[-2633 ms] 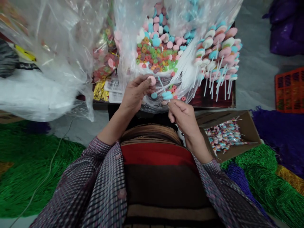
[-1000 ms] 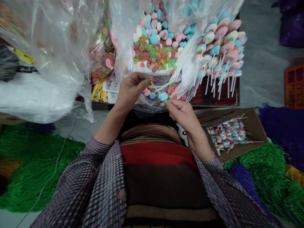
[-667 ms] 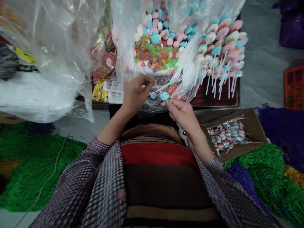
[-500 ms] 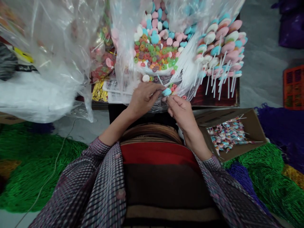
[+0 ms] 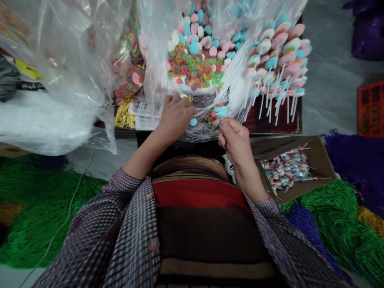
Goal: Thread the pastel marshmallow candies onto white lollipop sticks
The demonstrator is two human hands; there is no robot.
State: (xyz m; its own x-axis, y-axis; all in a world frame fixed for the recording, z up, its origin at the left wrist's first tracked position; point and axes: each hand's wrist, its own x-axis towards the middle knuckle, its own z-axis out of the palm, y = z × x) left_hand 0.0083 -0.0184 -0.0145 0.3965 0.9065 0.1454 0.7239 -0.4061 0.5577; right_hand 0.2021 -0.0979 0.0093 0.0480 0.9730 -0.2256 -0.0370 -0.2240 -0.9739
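My right hand (image 5: 235, 138) pinches a stick below a blue candy (image 5: 221, 111), with a red ring candy right above it. To the left, my left hand (image 5: 177, 116) reaches over the near edge of the clear bag, its fingers curled by a white candy (image 5: 183, 96) and a loose blue candy (image 5: 193, 122); what its fingertips hold, if anything, is hidden. Ring candies (image 5: 192, 68) and pink, blue and white candies (image 5: 199, 30) fill the open bag beyond. White sticks (image 5: 234, 80) lie in a bundle beside them.
Stacked candy skewers (image 5: 279, 68) lie at the table's right end. Below them stands a cardboard box (image 5: 322, 164) of wrapped candies. Large clear plastic bags (image 5: 60, 96) cover the left side, beside gold ties (image 5: 125, 115). An orange crate (image 5: 371, 108) is on the floor at right.
My left hand has moved away from the skewer, to the left and slightly up. My right hand has shifted slightly right with the stick, where a red ring now shows with the blue candy.
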